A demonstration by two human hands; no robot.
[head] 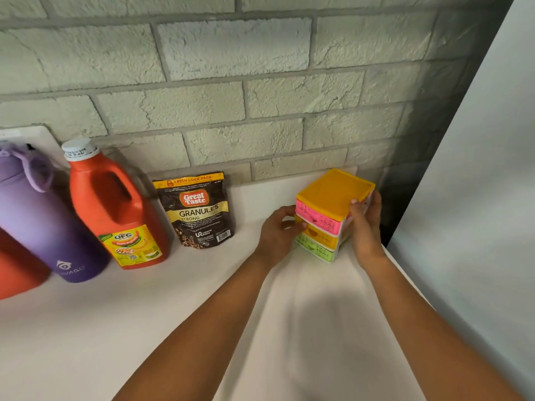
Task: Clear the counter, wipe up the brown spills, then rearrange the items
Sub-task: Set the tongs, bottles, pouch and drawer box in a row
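Both hands (pixel 279 230) (pixel 365 224) gripping drawer box (pixel 333 198) — counter's (pixel 144 314) right edge, back corner.

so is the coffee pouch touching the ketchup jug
Apart. The head view shows a strip of white counter between the coffee pouch and the ketchup jug.

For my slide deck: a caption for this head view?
Both hands grip a small drawer organizer on the white counter.
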